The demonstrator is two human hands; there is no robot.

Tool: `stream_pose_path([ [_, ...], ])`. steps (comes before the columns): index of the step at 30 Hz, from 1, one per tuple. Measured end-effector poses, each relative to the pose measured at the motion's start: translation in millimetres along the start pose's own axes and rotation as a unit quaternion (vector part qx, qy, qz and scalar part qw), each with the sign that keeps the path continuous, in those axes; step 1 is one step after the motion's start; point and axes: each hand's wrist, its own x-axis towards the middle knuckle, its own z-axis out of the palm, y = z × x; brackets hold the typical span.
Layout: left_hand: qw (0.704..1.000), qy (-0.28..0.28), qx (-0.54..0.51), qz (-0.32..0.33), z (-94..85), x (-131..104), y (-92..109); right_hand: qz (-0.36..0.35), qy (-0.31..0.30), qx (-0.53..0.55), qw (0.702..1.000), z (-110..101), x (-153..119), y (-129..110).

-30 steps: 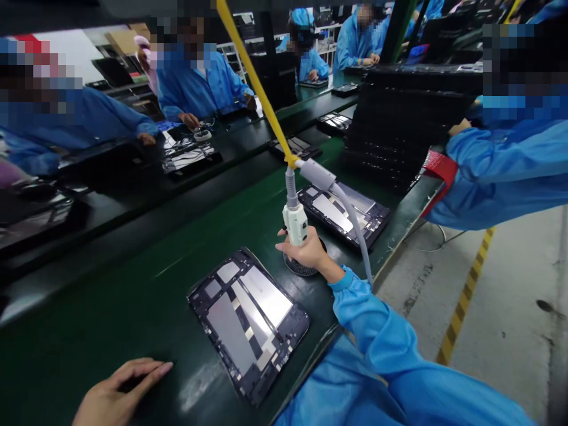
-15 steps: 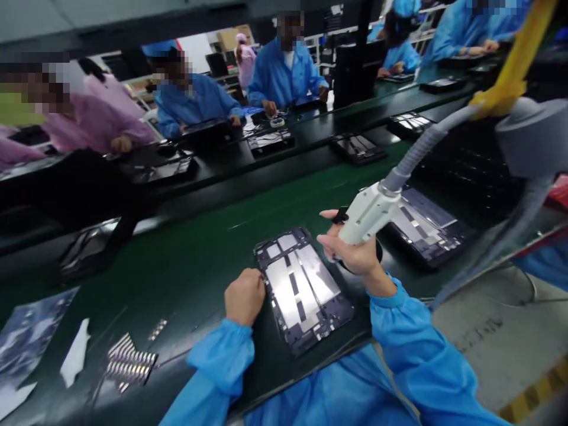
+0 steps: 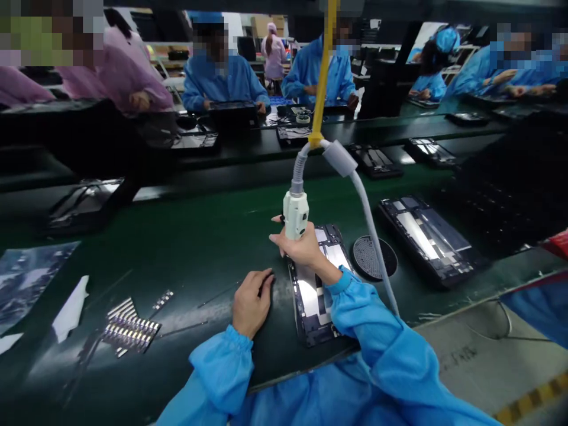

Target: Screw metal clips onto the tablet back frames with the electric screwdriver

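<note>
An opened tablet (image 3: 307, 299) lies on the bench in front of me, its inner side up with silvery battery panels and dark boards. My right hand (image 3: 302, 245) is wrapped round a whitish electric screwdriver (image 3: 295, 216) that hangs upright from a grey cable. It is above the tablet's left upper part; the tool's tip is hidden behind the hand. My left hand (image 3: 252, 299) rests on the bench left of the tablet, apart from it. Its fingers are curled, thumb against forefinger, with something dark at the fingertips; I cannot make out what they hold.
A round dark dish (image 3: 375, 257) and a second opened tablet (image 3: 421, 242) lie to the right. Small metal strips (image 3: 131, 328), a white paper piece (image 3: 71, 310) and a clear plastic bag (image 3: 33, 278) are left. A yellow strap (image 3: 323, 77) holds the cable. Several co-workers sit opposite.
My right hand has brought the screwdriver left, from beside the tablet to over it. My left hand has come away from the tablet's edge, and the head view has turned.
</note>
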Motion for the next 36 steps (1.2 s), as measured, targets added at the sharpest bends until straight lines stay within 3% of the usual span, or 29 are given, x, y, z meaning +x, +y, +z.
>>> stream_pose_path([
  [20, 1.0, 0.01, -0.029, 0.002, 0.7, -3, 2, -0.016, 0.002, 0.014, 1.0, 2, -1, 9],
  [27, 0.997, 0.05, -0.037, -0.035, -1.5, -3, 3, -0.036, -0.004, -0.03, 0.999, 3, -5, 11],
  [31, 0.995, 0.068, -0.012, 0.079, -3.1, -11, 13, -0.052, -0.017, -0.034, 0.998, 5, -8, 16],
  [36, 0.969, -0.012, -0.032, 0.245, 10.6, -41, 50, -0.036, -0.011, -0.024, 0.999, 7, -8, 17],
])
